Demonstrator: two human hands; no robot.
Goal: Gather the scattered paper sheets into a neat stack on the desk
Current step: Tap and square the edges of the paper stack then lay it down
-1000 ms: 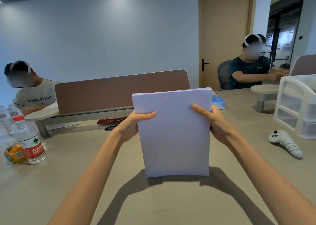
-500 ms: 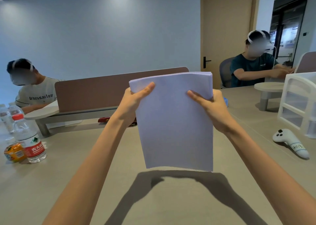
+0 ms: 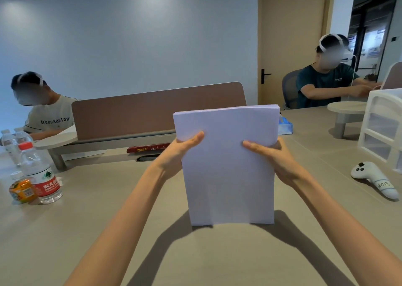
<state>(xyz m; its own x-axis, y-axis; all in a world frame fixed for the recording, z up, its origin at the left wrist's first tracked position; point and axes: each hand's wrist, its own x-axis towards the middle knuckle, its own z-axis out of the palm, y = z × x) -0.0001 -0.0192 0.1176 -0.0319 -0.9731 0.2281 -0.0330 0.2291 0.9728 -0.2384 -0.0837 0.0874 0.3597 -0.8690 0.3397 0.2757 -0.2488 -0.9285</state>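
Observation:
A stack of white paper sheets (image 3: 228, 172) stands upright on its short bottom edge, touching the beige desk (image 3: 108, 231) in front of me. My left hand (image 3: 178, 153) grips the stack's left edge, thumb across the front. My right hand (image 3: 274, 157) grips the right edge the same way. The fingers of both hands are hidden behind the sheets. The sheets' edges look aligned.
Water bottles (image 3: 40, 174) and a small orange bottle (image 3: 21, 190) stand at the left. A white controller (image 3: 374, 179) and a white drawer unit (image 3: 382, 129) sit at the right. A brown divider panel (image 3: 156, 109) crosses the desk behind the stack. Two people sit beyond.
The stack was lifted off the desk half a second ago; now it is down again with its bottom edge on the desk, both hands still gripping its sides.

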